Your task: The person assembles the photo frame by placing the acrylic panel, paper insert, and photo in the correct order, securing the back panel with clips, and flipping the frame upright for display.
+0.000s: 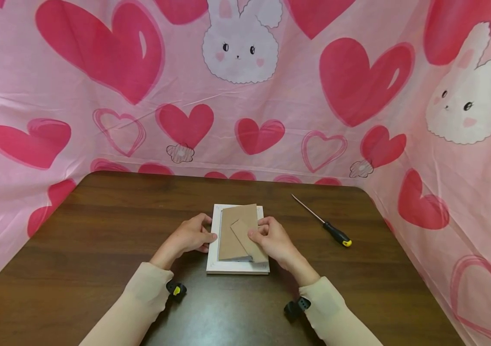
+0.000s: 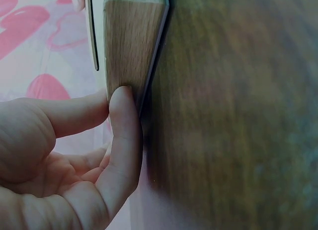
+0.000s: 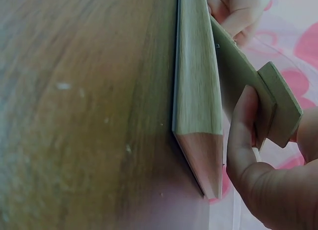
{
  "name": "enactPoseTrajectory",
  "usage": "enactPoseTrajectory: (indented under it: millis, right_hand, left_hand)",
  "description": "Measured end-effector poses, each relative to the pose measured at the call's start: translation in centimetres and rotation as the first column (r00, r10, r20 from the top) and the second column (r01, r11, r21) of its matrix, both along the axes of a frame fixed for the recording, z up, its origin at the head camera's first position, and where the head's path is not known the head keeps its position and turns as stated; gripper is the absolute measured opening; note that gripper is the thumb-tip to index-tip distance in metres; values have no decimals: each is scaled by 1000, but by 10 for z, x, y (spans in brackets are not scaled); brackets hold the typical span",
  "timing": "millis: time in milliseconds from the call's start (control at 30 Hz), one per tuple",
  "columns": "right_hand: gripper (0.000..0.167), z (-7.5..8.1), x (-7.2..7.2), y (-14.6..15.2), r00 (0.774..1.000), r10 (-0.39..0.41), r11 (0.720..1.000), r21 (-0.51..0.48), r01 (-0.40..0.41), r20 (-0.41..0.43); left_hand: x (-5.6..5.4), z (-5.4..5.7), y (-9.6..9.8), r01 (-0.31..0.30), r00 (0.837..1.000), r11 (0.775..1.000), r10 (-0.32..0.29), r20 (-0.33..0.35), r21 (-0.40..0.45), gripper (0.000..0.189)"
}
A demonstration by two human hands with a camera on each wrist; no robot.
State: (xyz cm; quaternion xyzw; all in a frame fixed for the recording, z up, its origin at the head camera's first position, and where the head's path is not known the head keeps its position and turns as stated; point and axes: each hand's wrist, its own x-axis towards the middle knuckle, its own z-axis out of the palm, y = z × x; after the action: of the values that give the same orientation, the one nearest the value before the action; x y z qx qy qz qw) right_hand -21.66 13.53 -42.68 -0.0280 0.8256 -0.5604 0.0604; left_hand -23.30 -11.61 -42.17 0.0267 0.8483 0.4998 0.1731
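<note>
At the head view's lower centre, the white frame [image 1: 237,267] is gripped by the left hand [image 1: 193,234] and the tilted backing board [image 1: 227,238] by the right hand [image 1: 275,241].

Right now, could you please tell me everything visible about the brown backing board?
The brown backing board is thin, flat and cardboard-like, with a slanted stand flap on its upward face. It sits tilted over the white-faced frame, right side raised. The right hand pinches that side, a finger underneath.
</note>
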Motion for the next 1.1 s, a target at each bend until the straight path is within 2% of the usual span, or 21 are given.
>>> enactPoseTrajectory:
  millis: [233,400,700,1033,1100]
  right_hand:
    - [39,0,2,1,1000,20,999,31,-19,-16]
    - [40,-1,2,2,999,9,992,126,-3,-51]
    - [41,2,1,2,988,41,938,346,13,-147]
    - [48,3,1,-2,986,63,907,420,8,-154]
    - [52,3,1,-4,985,68,892,451,10,-158]
  left_hand:
    - [0,0,0,1,1000,1000,-1,5,-3,52]
    - [0,-1,0,-1,1000,1000,1,4,10,52]
    - [0,1,2,-1,1000,1000,1,-1,26,51]
    - [0,0,1,2,1000,1000,-2,-4,29,49]
    - [0,0,1,0,1000,1000,0,-2,28,49]
